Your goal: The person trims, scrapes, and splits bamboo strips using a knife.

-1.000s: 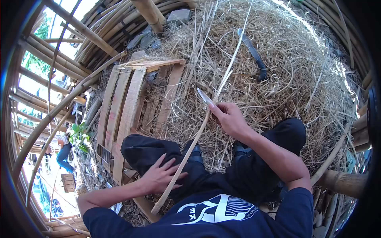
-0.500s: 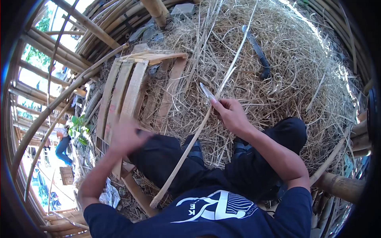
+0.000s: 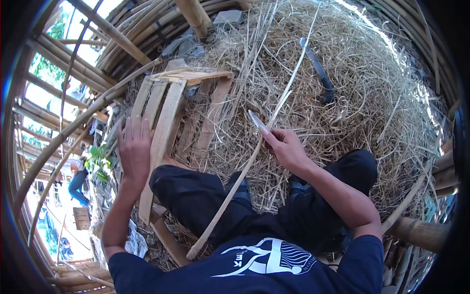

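My left hand (image 3: 134, 154) is raised at the left, fingers stretched out, over the near left side of the slatted wooden crate (image 3: 167, 119); nothing is in it. My right hand (image 3: 286, 148) is closed on a small knife, its pale blade (image 3: 255, 119) pointing up and left. A long, thin bamboo strip (image 3: 234, 188) passes beside the knife at my right fingers. Its thick end rests near my shirt, and its thin end reaches over the pile of shavings (image 3: 362, 93). Whether those fingers also grip the strip is hard to tell.
A curved dark-handled blade (image 3: 318, 71) lies on the shavings. Bamboo poles (image 3: 110, 36) form a frame at the left and top, and a thick pole (image 3: 425, 231) stands at the right. Beyond the frame at the left is another person (image 3: 77, 183) in blue trousers.
My left hand has moved from over my leg and the strip, left and upward to the crate's side. My right hand stays nearly where it was, with the knife.
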The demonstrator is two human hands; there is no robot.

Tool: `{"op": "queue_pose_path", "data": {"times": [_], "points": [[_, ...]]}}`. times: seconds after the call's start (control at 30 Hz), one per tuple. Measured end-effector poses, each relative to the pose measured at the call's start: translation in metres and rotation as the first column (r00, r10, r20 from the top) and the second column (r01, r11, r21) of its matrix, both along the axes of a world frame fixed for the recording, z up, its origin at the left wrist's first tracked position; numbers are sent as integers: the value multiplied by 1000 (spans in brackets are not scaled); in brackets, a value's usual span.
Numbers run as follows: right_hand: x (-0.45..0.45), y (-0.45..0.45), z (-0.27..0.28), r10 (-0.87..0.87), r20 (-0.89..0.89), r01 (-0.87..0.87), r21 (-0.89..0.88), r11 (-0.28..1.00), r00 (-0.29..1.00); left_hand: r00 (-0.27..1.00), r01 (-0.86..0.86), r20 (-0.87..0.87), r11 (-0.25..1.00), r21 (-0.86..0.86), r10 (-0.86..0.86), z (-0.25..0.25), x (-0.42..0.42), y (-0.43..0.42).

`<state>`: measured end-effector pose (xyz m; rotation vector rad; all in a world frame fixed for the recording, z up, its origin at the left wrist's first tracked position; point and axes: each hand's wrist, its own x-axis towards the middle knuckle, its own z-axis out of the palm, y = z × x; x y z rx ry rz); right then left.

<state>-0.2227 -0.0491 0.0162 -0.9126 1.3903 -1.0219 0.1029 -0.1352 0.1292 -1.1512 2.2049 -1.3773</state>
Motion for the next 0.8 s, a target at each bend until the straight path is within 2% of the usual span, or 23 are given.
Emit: {"op": "queue_pose_path", "data": {"times": [0.03, 0.07, 0.13, 0.17, 0.2, 0.23, 0.3, 0.33, 0.37, 0.4, 0.43, 0.47, 0.5, 0.53, 0.57, 0.6, 0.63, 0.7, 0.73, 0.77, 0.8], "points": [[-1, 1, 3, 13, -14, -13, 13, 1000, 1000, 921, 122, -388, 966, 227, -25, 17, -25, 22], [-1, 3, 3, 39, -30, -38, 32, 999, 999, 702, 300, -709, 873, 384, 71, 20, -43, 46], [2, 2, -1, 35, 8, -36, 20, 999, 999, 554, 584, -808, 598, 548, 199, -11, -50, 73], [2, 2, -2, 30, 37, -31, 7, 1000, 999, 709, 588, -699, 470, 658, 93, -25, -49, 85], [1, 2, -1, 37, -10, -37, 30, 999, 999, 807, 575, -591, 240, 782, -9, -41, -42, 86], [0, 2, -1, 30, -18, -30, 29, 999, 999, 874, 478, -440, 202, 855, -206, -47, -29, 87], [0, 1, -5, 2, 40, -4, 49, 999, 999, 986, 147, -164, 263, 954, 41, -29, -21, 61], [0, 4, -9, 16, 38, -18, 60, 998, 999, 974, -82, -58, 583, 808, 217, -19, -18, 37], [3, 9, -13, 33, 22, -34, 47, 998, 999, 907, -352, -8, 770, 532, 421, -11, -9, 22], [3, 7, -16, 35, 11, -35, 14, 999, 999, 971, -234, 96, 941, 243, 217, 1, -2, 17], [1, 1, -16, 9, 0, -9, -34, 999, 1000, 965, -6, 262, 998, -55, 20, 13, -5, 6], [0, 1, -16, 4, 15, -3, -43, 999, 1000, 962, 223, -197, 962, 155, -191, 11, -12, 16], [1, 6, -12, 11, 25, -11, -24, 1000, 1000, 883, 288, -466, 852, 438, -58, 5, -30, 40], [0, 5, -5, 11, 61, -10, -11, 1000, 998, 743, 410, -651, 661, 628, 157, -2, -46, 60], [0, 3, 0, 7, 96, -6, -4, 1000, 995, 838, 426, -540, 525, 737, 78, -22, -48, 77], [0, 4, 3, 13, 59, -13, -4, 1000, 998, 868, 442, -484, 268, 856, 114, -36, -52, 96], [1, 3, 3, 10, 54, -10, -6, 1000, 999, 875, 484, -474, 129, 865, -100, -66, -32, 110], [2, 3, 1, 5, 79, -6, 21, 1000, 997, 907, 412, -391, 130, 902, -159, -77, -19, 100], [1, 2, -2, 11, 72, -13, 23, 1000, 997, 995, 82, -92, 246, 966, 27, -48, -41, 83], [1, 3, -6, 11, 107, -14, 26, 1000, 994, 946, -274, 207, 277, 921, 249, -18, -64, 59], [2, 3, -8, 17, 145, -21, 27, 999, 989, 956, -285, 164, 624, 727, 245, -33, -36, 33]]}}
